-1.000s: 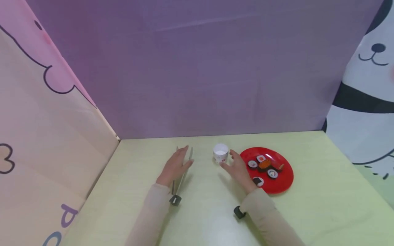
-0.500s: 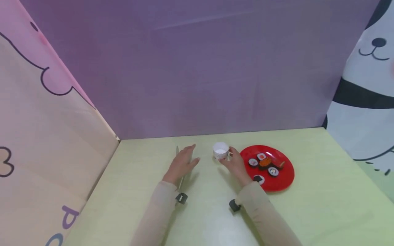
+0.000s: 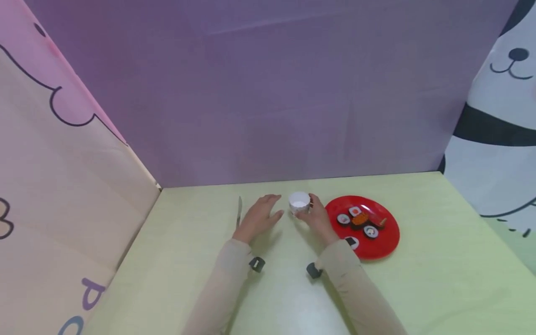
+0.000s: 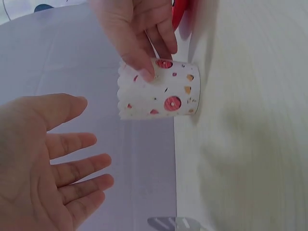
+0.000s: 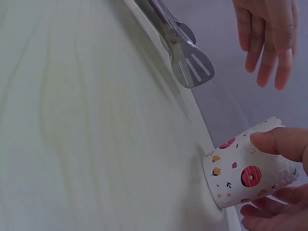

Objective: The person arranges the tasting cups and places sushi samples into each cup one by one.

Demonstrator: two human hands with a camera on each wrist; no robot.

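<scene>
While the right hand (image 3: pixel 316 221) pinches the paper cup (image 3: pixel 299 203) at frame center, thumb on one side of the wall and fingers on the other, the left hand (image 3: pixel 260 218) sits just left of it, fingers extended and a bit spread, thumb held away, holding nothing, apart from the cup. Cup is upright, mouth up, white with a scalloped rim and red and orange print; in both wrist views its base is down at the tabletop. The right hand comes at it from the lower right, the left from the lower left.

Red plate (image 3: pixel 387 242) lies right of center, just beside the right hand; the right hand and sleeve cover part of its left edge. Toy sushi (image 3: pixel 359 222) sits on it. Metal tongs (image 5: pixel 192 70) lie left of the left hand in the head view, mostly hidden behind hand and sleeve; their slotted tips show at top center of the right wrist view. Pale table (image 3: pixel 444 279) fills the lower frame, purple backdrop (image 3: pixel 268 93) the upper, panda print (image 3: pixel 494 163) far right.
</scene>
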